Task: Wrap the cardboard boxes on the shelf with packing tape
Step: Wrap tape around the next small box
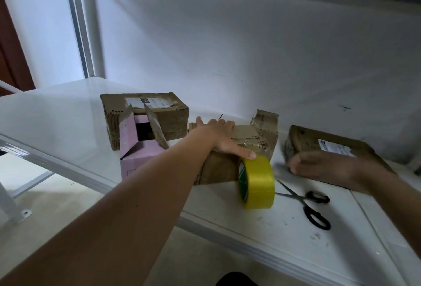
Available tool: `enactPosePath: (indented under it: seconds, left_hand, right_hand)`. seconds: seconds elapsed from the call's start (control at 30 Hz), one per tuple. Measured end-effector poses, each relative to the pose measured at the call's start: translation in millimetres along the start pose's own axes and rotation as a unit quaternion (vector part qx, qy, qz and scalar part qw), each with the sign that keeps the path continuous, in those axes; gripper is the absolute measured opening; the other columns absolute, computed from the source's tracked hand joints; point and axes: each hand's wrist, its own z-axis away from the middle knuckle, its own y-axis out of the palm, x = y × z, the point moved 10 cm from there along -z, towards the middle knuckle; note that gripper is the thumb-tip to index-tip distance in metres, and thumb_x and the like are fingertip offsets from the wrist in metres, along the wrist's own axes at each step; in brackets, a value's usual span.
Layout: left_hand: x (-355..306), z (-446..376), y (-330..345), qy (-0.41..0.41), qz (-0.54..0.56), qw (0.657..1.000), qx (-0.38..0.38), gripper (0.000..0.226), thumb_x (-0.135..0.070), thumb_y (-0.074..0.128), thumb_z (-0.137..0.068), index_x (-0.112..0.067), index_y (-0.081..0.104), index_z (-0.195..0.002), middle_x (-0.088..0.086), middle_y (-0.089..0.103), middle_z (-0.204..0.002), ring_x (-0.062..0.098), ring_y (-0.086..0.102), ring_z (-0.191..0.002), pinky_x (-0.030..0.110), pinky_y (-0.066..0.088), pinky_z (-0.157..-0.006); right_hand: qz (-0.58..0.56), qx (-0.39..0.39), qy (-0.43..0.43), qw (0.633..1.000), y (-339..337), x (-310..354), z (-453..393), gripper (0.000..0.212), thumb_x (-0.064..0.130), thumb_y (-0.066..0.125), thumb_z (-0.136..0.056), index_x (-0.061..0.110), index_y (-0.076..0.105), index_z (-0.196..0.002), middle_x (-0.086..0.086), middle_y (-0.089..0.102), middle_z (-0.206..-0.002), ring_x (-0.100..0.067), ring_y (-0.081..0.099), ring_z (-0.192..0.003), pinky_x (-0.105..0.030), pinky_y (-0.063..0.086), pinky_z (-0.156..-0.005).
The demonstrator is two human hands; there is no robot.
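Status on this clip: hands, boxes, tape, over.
Left hand flat on middle box. Right hand blurred, at right box, grip unclear. Tape roll upright on shelf, unheld; scissors beside it.

Black-handled scissors (306,201) lie open on the white shelf board (57,121), before a white back wall (227,46).

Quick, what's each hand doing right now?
Left hand: open, resting flat on the middle box.
Right hand: blurred, cannot tell; nothing visibly held.
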Motion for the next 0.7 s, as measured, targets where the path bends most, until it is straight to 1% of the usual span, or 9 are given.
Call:
enactPosePath:
  seconds: [0.07, 0.17, 0.27, 0.3, 0.37, 0.47, 0.53, 0.6, 0.7]
  left_hand:
    - [0, 0, 0, 0.000, 0.000, 1.000, -0.004, 0.117, -0.091, 0.048, -0.060, -0.026, 0.015, -0.151, 0.004, 0.020, -0.157, 0.027, 0.015, -0.145, 0.060, -0.003, -0.113]
    - [1, -1, 1, -0.002, -0.003, 1.000, -0.007, 0.118, -0.091, 0.047, -0.059, -0.025, 0.015, -0.151, 0.004, 0.021, -0.157, 0.027, 0.015, -0.144, 0.060, -0.004, -0.113]
    - [2, -1, 2, -0.006, -0.002, 1.000, -0.003, 0.119, -0.092, 0.047, -0.058, -0.025, 0.013, -0.152, 0.004, 0.018, -0.158, 0.027, 0.013, -0.145, 0.060, -0.005, -0.113]
    - [2, -1, 2, -0.006, -0.001, 1.000, -0.004, 0.119, -0.092, 0.046, -0.059, -0.025, 0.013, -0.152, 0.004, 0.018, -0.158, 0.027, 0.013, -0.145, 0.060, -0.005, -0.113]
    - [2, -3, 1, -0.005, 0.000, 1.000, -0.013, 0.115, -0.092, 0.042, -0.062, -0.025, 0.015, -0.151, 0.005, 0.021, -0.157, 0.027, 0.015, -0.145, 0.059, -0.003, -0.113]
    - [2, -3, -3, 0.002, 0.011, 0.999, -0.048, 0.096, -0.085, 0.022, -0.078, -0.022, 0.021, -0.150, 0.008, 0.027, -0.155, 0.028, 0.021, -0.143, 0.057, 0.005, -0.113]
    - [2, -1, -10, 0.005, 0.032, 0.995, -0.094, 0.081, -0.073, 0.016, -0.089, -0.020, 0.026, -0.149, 0.009, 0.030, -0.154, 0.027, 0.023, -0.142, 0.054, 0.010, -0.114]
    - [-1, 6, -25, 0.032, 0.055, 0.983, -0.172, 0.065, -0.060, 0.021, -0.097, -0.020, 0.032, -0.146, 0.007, 0.035, -0.151, 0.025, 0.026, -0.140, 0.050, 0.015, -0.113]
    - [-30, 32, -46, 0.150, 0.003, 0.945, -0.290, 0.049, -0.049, 0.035, -0.099, -0.021, 0.044, -0.138, 0.003, 0.049, -0.138, 0.021, 0.040, -0.128, 0.039, 0.029, -0.104]
  right_hand:
    - [-0.190, -0.023, -0.021, 0.981, 11, 21, -6, 0.036, 0.042, 0.046, -0.095, 0.020, 0.062, -0.119, -0.004, 0.063, -0.121, -0.015, 0.057, -0.114, -0.032, 0.044, -0.102]
    - [-0.287, -0.014, -0.004, 0.958, 39, 33, -20, 0.046, 0.053, 0.051, -0.084, 0.023, 0.060, -0.118, 0.002, 0.062, -0.121, -0.015, 0.056, -0.114, -0.035, 0.045, -0.097]
    - [-0.368, -0.026, 0.007, 0.930, 48, 31, -26, 0.056, 0.052, 0.062, -0.068, 0.021, 0.060, -0.115, -0.002, 0.062, -0.120, -0.018, 0.058, -0.111, -0.034, 0.048, -0.092]
    - [-0.384, -0.025, 0.010, 0.923, 50, 29, -26, 0.056, 0.050, 0.063, -0.068, 0.021, 0.059, -0.115, -0.003, 0.063, -0.119, -0.018, 0.060, -0.108, -0.032, 0.051, -0.085]
    - [-0.405, -0.018, 0.018, 0.914, 55, 28, -23, 0.048, 0.047, 0.063, -0.075, 0.021, 0.058, -0.115, -0.004, 0.063, -0.116, -0.017, 0.064, -0.100, -0.025, 0.054, -0.067]
    - [-0.407, -0.015, 0.037, 0.913, 60, 23, -17, 0.027, 0.039, 0.051, -0.094, 0.024, 0.054, -0.116, -0.012, 0.058, -0.118, -0.025, 0.060, -0.103, -0.029, 0.054, -0.068]
    - [-0.411, -0.004, 0.045, 0.910, 63, 22, -11, 0.022, 0.037, 0.045, -0.097, 0.024, 0.053, -0.113, -0.018, 0.057, -0.118, -0.028, 0.059, -0.101, -0.029, 0.054, -0.070]
    - [-0.430, 0.017, 0.052, 0.901, 68, 23, -6, 0.023, 0.037, 0.043, -0.099, 0.020, 0.052, -0.112, -0.018, 0.062, -0.112, -0.024, 0.063, -0.091, -0.028, 0.056, -0.068]
    - [-0.445, 0.033, 0.059, 0.893, 73, 23, -1, 0.033, 0.038, 0.040, -0.100, 0.013, 0.051, -0.119, -0.016, 0.064, -0.103, -0.021, 0.064, -0.083, -0.030, 0.054, -0.075]
